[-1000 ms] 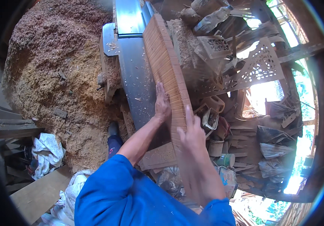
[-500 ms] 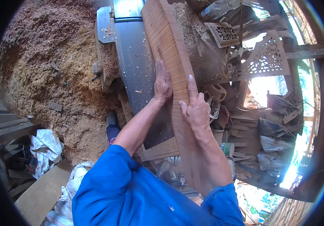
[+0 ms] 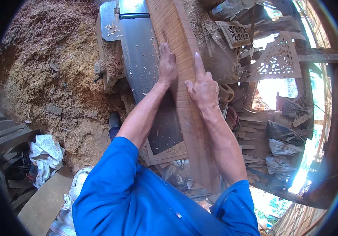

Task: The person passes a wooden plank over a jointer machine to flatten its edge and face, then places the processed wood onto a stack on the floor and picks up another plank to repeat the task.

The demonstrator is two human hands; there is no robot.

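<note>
A long reddish-brown wooden board (image 3: pixel 182 72) lies lengthwise along the grey metal bed (image 3: pixel 139 63) of a machine, which has wood chips on it. My left hand (image 3: pixel 167 65) rests against the left side of the board, fingers extended and pointing along it. My right hand (image 3: pixel 203 84) grips the board lower down, with the index finger stretched along it and the thumb on its face. Near the top, a narrow dark slot crosses the machine beside a metal side plate (image 3: pixel 109 23).
A large heap of sawdust and shavings (image 3: pixel 47 74) fills the left, above crumpled white sacks (image 3: pixel 45 155). Offcuts and cut-out fretwork panels (image 3: pixel 273 59) crowd the right, with dusty bags (image 3: pixel 279 145) below them. My foot (image 3: pixel 114 120) stands beside the machine.
Both my hands and the board have moved forward, up the picture along the machine bed. The board's far end now passes the top edge of the view.
</note>
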